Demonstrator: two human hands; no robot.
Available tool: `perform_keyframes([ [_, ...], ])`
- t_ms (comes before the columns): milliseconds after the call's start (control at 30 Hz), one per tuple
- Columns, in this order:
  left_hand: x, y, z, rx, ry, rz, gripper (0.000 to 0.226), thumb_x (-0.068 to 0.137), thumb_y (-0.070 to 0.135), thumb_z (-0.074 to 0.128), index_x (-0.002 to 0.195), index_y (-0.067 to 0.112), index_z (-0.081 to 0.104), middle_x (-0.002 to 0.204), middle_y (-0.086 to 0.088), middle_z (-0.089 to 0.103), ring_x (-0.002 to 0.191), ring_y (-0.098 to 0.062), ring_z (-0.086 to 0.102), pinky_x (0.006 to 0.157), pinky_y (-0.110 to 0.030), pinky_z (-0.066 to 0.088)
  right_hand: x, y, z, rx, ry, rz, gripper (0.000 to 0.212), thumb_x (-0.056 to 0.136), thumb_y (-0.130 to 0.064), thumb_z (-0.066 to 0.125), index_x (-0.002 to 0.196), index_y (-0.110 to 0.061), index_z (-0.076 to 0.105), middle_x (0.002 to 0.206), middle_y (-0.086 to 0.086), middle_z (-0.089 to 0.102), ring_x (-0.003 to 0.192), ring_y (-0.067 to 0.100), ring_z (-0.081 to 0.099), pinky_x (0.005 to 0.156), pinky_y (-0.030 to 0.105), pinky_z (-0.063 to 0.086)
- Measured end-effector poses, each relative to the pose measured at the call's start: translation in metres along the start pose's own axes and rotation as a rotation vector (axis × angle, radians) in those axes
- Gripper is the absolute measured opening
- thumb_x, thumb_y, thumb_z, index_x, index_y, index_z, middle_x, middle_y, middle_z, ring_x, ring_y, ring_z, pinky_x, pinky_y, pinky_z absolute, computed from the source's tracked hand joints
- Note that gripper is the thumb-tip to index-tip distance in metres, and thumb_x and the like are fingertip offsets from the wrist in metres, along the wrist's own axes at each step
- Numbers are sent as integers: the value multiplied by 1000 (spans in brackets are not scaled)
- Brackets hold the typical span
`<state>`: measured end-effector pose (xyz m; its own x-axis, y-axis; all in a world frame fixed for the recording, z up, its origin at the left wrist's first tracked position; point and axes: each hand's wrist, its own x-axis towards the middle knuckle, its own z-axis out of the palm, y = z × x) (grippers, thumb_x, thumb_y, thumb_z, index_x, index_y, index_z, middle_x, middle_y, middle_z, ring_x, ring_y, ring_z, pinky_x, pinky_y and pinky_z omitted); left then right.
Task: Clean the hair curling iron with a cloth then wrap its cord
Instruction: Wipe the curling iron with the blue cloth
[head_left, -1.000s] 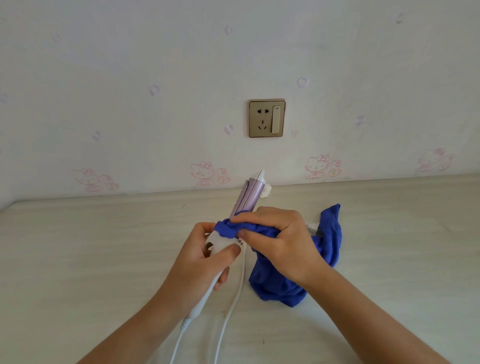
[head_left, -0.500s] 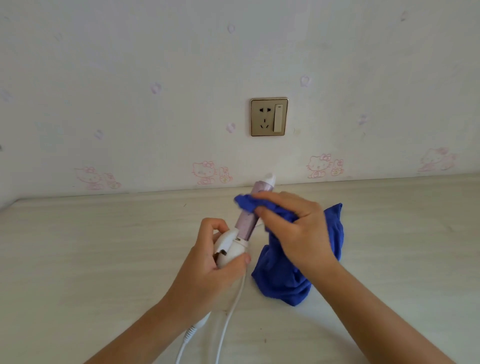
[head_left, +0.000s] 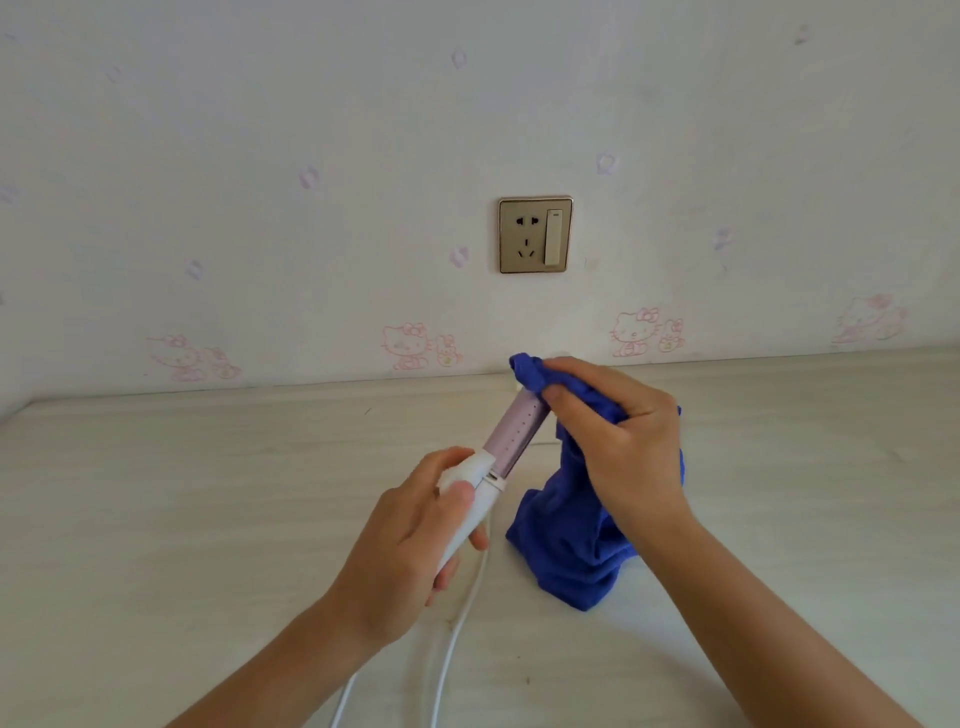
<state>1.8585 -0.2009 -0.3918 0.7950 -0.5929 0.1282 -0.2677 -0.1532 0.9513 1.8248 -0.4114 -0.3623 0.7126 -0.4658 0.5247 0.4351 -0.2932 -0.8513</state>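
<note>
My left hand (head_left: 410, 540) grips the white handle of the curling iron (head_left: 511, 441), which points up and away to the right with its lilac barrel showing. My right hand (head_left: 618, 441) pinches a blue cloth (head_left: 566, 540) around the barrel's far end, hiding the tip. The rest of the cloth hangs down to the table. The iron's white cord (head_left: 457, 623) runs from under my left hand toward the bottom edge of the view in two strands.
A pale wood-grain table (head_left: 182, 519) lies under my hands and meets a wall with pink cartoon-cat prints. A gold-framed wall socket with a switch (head_left: 535, 235) sits on the wall above the iron.
My right hand has slid the cloth up the barrel from near the handle to the tip, so the lilac barrel now shows. My left hand keeps its grip on the handle.
</note>
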Motion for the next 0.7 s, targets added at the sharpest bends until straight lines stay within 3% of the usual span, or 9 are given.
perform_keyframes([
  [100, 1, 1, 2, -85, 31, -123, 75, 93, 71, 34, 77, 8, 72, 52, -5, 60, 41, -16, 47, 41, -27, 38, -8, 1, 7, 5, -175, 3, 33, 89, 1, 73, 104, -28, 81, 94, -11, 79, 81, 4, 71, 77, 17, 54],
  [200, 7, -2, -5, -226, 13, -186, 84, 81, 82, 47, 86, 1, 72, 59, -13, 60, 41, -18, 47, 40, -25, 37, -21, 3, 20, -35, -364, -43, 27, 88, 1, 74, 106, -18, 82, 94, -12, 78, 83, 6, 72, 78, 16, 54],
  [300, 8, -6, -8, -285, -27, -166, 92, 73, 88, 60, 102, 0, 69, 64, -10, 57, 44, -18, 46, 40, -25, 37, -13, 4, 14, -37, -203, -24, 33, 90, -4, 73, 108, -30, 81, 91, -10, 77, 78, 11, 70, 76, 22, 55],
  [400, 5, -8, -2, -289, -68, -157, 72, 74, 84, 64, 95, 15, 64, 71, -8, 57, 50, -20, 47, 45, -29, 39, -1, 4, 2, 16, -15, 17, 36, 92, -4, 72, 108, -35, 79, 92, -8, 79, 81, 16, 71, 76, 20, 57],
  [500, 5, -7, 1, -317, -137, -138, 44, 83, 68, 66, 94, 26, 65, 79, -10, 62, 50, -21, 50, 46, -30, 42, 0, 4, 1, 11, 3, 34, 32, 94, -5, 71, 108, -32, 80, 91, -12, 79, 81, 6, 71, 75, 14, 54],
  [700, 1, -10, 3, -317, -142, -78, 41, 88, 57, 65, 104, 20, 63, 84, -13, 66, 45, -21, 44, 45, -29, 38, 8, 4, -8, 63, 135, 117, 23, 98, -12, 67, 109, -28, 78, 89, -13, 78, 81, 3, 72, 72, 13, 54],
])
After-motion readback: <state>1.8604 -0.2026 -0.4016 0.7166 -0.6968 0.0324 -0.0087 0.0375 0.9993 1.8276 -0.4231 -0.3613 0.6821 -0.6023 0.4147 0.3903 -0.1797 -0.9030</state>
